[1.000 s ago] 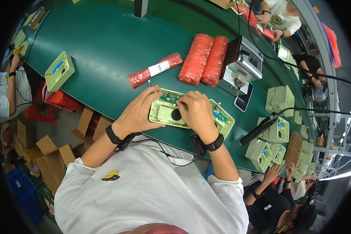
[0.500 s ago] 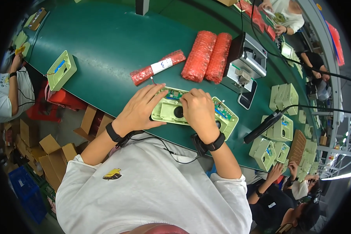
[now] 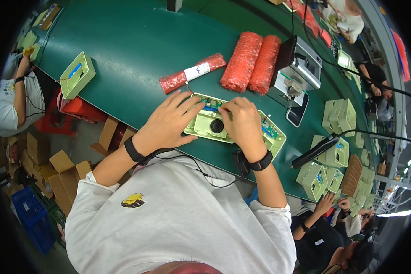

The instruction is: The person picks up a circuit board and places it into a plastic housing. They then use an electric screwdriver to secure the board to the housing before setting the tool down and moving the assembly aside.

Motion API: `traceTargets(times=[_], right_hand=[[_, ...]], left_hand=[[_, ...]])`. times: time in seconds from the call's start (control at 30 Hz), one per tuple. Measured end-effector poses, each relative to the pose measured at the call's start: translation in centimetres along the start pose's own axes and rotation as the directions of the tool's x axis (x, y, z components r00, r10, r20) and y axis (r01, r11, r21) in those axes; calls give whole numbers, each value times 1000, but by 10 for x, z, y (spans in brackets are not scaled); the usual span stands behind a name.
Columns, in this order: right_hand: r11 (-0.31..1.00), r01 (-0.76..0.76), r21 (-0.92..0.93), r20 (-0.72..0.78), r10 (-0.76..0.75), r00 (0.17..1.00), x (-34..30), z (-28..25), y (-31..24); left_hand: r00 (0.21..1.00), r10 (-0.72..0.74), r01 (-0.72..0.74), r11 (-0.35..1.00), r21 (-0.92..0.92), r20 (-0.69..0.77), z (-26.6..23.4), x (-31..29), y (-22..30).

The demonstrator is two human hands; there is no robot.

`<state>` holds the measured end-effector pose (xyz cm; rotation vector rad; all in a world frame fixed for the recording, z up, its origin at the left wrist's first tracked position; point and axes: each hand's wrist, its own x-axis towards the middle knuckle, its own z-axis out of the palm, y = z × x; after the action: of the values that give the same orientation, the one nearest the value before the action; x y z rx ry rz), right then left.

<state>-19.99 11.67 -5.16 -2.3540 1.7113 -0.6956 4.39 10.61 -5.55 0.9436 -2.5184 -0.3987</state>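
Note:
A pale green plastic housing (image 3: 203, 129) lies before me at the bench's near edge, open side up. Inside it are a green circuit board (image 3: 210, 102), a blue strip along that board and a round black part (image 3: 217, 126). My left hand (image 3: 166, 121) spans the housing's left end, fingers over the far rim and board, thumb at the near side. Bent and drawn together, the fingers of my right hand (image 3: 244, 123) press at the board's right end; their tips hide anything held. A second green housing (image 3: 276, 145) with a board sits partly behind my right wrist.
Red bubble-wrap rolls (image 3: 242, 61) and a thinner wrapped roll (image 3: 173, 82) lie beyond. A metal device (image 3: 301, 68) and a phone (image 3: 297, 112) stand at right, near a black handheld tool (image 3: 315, 151). Another housing (image 3: 87, 75) rests far left. Co-workers sit on both sides.
My right fingers have shifted toward the housing's far side, uncovering more of the round black part. My left fingers reach further over the board. The whole view has shifted slightly.

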Motion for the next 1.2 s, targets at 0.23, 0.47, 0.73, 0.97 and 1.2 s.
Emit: traceTargets(times=[0.23,0.47,0.73,0.97,1.2], right_hand=[[989,38,-144,-8,-40,999,-1,2,-2],[957,77,-280,37,-69,997,2,3,-3],[958,46,-281,84,-23,996,3,-4,-4],[447,-751,-487,-831,28,556,-73,-114,65],[425,-811,402,-519,835,181,-146,-106,145]], left_hand=[[997,8,-17,993,113,83,0,4,7],[996,-7,1,997,75,89,2,1,6],[989,-57,39,990,133,138,5,9,10],[971,-143,121,985,125,191,-5,18,33],[969,124,-134,990,33,215,16,71,65]])
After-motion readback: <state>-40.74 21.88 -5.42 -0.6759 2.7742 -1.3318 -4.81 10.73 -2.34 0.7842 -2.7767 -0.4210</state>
